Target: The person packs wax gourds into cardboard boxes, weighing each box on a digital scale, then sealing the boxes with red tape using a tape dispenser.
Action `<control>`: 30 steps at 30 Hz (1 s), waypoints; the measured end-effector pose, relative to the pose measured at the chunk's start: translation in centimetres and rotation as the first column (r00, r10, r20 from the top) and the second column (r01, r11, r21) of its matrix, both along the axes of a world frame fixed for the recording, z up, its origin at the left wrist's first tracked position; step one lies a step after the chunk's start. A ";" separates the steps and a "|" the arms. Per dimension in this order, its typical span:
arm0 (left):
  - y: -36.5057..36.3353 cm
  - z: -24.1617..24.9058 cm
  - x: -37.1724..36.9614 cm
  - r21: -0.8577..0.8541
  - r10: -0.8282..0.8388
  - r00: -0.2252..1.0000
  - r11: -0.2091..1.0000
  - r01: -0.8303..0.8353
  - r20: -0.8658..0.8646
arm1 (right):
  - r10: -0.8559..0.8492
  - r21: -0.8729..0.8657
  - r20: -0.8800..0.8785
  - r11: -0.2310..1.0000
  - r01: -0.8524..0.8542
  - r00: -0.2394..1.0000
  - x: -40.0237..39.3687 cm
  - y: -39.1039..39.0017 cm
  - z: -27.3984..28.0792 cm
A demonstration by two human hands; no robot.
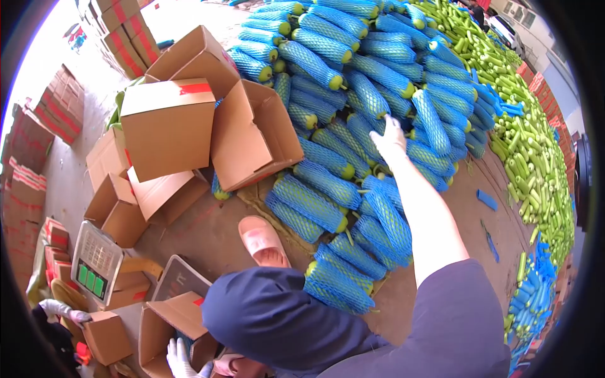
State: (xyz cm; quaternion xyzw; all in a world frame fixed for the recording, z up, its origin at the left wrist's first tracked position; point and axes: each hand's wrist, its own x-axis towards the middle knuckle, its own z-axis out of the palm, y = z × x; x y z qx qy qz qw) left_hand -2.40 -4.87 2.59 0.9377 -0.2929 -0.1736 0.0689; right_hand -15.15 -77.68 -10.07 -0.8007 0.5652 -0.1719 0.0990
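My right hand (391,137), in a white glove, reaches over a large heap of green gourds in blue foam netting (372,94). Its fingers are apart, close to the netted gourds, with nothing visible between them. At the bottom, my left hand (181,360), also gloved, has its fingers spread beside an open cardboard box (154,337). Something blue shows inside that box, partly hidden. More netted gourds (340,277) lie in a smaller group nearer to me.
Open, empty-looking cartons (167,129) are piled at the left, above a scale with a green display (97,264). A co-worker's gloved hand (66,312) touches a box (107,337) at lower left. Bare green gourds (523,151) spread along the right. A pink slipper (259,238) stands mid-floor.
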 end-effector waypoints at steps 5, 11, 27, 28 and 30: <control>0.7 0.5 0.9 0.091 0.044 0.994 0.995 -0.035 -0.099 | -0.043 -0.038 -0.214 0.999 0.035 0.976 4.7 -6.4 1.1; 1.4 0.8 2.2 0.110 0.142 0.969 0.986 -0.122 -0.201 | -0.145 0.002 -0.370 0.988 0.157 0.918 7.7 -10.0 -0.7; 1.0 2.9 -0.1 -0.021 0.189 0.936 0.979 -0.204 -0.298 | -0.730 0.507 0.662 0.268 -0.819 0.171 -4.2 11.5 0.6; 0.9 3.0 -0.3 -0.032 0.170 0.941 0.982 -0.187 -0.292 | -0.713 0.491 0.674 0.238 -0.838 0.193 -4.1 13.4 1.1; 1.5 2.8 -0.6 -0.069 0.112 0.957 0.988 -0.135 -0.267 | -0.665 0.528 0.681 0.155 -0.835 0.307 -3.7 15.5 0.9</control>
